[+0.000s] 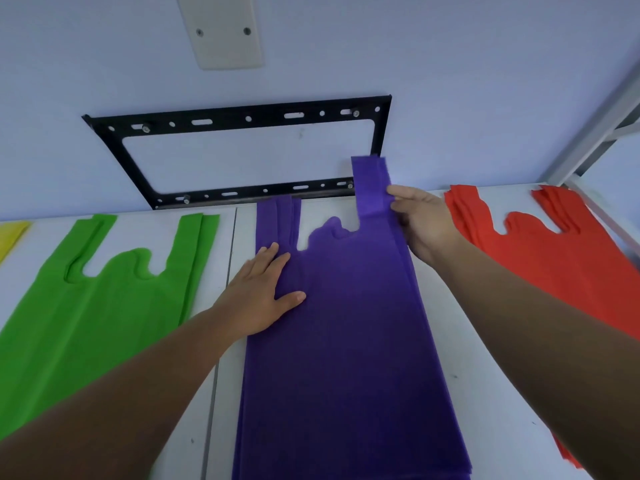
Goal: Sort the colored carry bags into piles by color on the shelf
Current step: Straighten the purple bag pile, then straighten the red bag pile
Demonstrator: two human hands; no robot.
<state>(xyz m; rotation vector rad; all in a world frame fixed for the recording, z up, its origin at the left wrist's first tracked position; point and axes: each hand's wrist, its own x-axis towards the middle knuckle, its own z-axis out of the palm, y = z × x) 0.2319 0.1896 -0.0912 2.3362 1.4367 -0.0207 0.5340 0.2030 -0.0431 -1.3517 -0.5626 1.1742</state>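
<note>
A purple pile [346, 323] of carry bags lies flat in the middle of the white shelf [485, 358], its handles pointing toward the wall [450, 81]. The left hand [263, 296] lies flat on the pile's left side, just below the left handle, fingers spread and palm down; its grip is released, pressing rather than grasping. The right hand [424, 220] pinches the right handle of the top purple bag, thumb on the front face and fingers behind; that grip is clenched on the handle, which stands upright, lifted off the shelf and overlapping the lower right corner of a black bracket [242, 119] screwed to the wall.

To the left of the purple pile, across a seam in the shelf, lies a green pile [86, 306], flat, handles also toward the wall. Further left, at the edge of view, a yellow corner [12, 233] shows, probably another bag, though too little is visible to be sure. To the right of the purple pile lies a red pile [554, 258], partly hidden by the right forearm; its layers are slightly fanned at the handles. The piles lie apart from one another, with bare shelf between them.

A beige plate [221, 32] with two screws is fixed to the wall above the bracket. A grey frame post [602, 112] rises at the right end of the shelf.
</note>
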